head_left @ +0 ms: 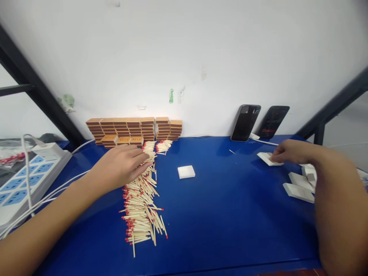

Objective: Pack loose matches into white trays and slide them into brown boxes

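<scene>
My left hand [125,163] rests over the upper part of a long spread of red-headed matches [140,207], fingers stretched out and thumb a little apart. Nothing shows in its grasp, though the undersides of the fingers are hidden. On the right, my right hand [287,152] pinches a small white matchbox tray [271,159] by its right part, low at the table. Nearer the table's middle lies another white tray [186,172]. Several more white trays [300,191] lie beside my right forearm, which partly covers them.
Stacks of brown matchboxes [120,126] stand along the wall at the back left. Two phones [245,122] lean on the wall at the back right. A power strip [25,180] with white cables occupies the left edge. One loose match [232,151] lies on the blue table [215,218].
</scene>
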Demonstrator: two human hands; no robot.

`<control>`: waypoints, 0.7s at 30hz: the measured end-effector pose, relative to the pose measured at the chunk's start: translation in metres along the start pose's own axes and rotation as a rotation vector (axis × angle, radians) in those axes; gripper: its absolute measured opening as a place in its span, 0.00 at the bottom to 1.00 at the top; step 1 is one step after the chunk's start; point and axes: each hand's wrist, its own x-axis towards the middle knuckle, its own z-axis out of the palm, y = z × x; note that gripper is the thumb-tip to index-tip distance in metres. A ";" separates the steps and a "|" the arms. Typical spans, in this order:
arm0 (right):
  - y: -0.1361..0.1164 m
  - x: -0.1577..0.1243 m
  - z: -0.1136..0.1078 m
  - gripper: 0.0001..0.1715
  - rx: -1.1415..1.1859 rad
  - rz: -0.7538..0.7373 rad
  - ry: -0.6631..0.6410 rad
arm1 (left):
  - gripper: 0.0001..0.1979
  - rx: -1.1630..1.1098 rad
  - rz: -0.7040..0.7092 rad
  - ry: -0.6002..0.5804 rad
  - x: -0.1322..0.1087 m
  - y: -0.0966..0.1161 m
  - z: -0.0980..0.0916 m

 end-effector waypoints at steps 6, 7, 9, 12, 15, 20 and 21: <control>-0.071 0.015 0.048 0.16 0.009 -0.258 -0.035 | 0.20 0.012 0.019 0.012 0.001 0.001 -0.001; -0.080 0.017 0.056 0.14 -0.022 -0.302 -0.026 | 0.20 0.013 0.020 0.015 0.001 0.001 -0.001; -0.093 0.021 0.074 0.10 -0.100 -0.349 0.019 | 0.19 0.015 0.017 0.024 0.000 0.001 -0.001; -0.106 0.024 0.096 0.10 -0.143 -0.394 0.035 | 0.20 0.019 0.023 0.026 0.000 0.000 0.000; -0.114 0.025 0.109 0.09 0.018 -0.478 0.038 | 0.20 0.020 0.029 0.030 -0.001 0.000 0.000; -0.093 0.034 0.091 0.13 0.184 -0.404 0.131 | 0.20 0.015 0.017 0.032 -0.001 0.000 0.000; -0.081 0.037 0.083 0.13 0.129 -0.335 0.175 | 0.20 0.017 0.014 0.034 -0.001 0.000 0.000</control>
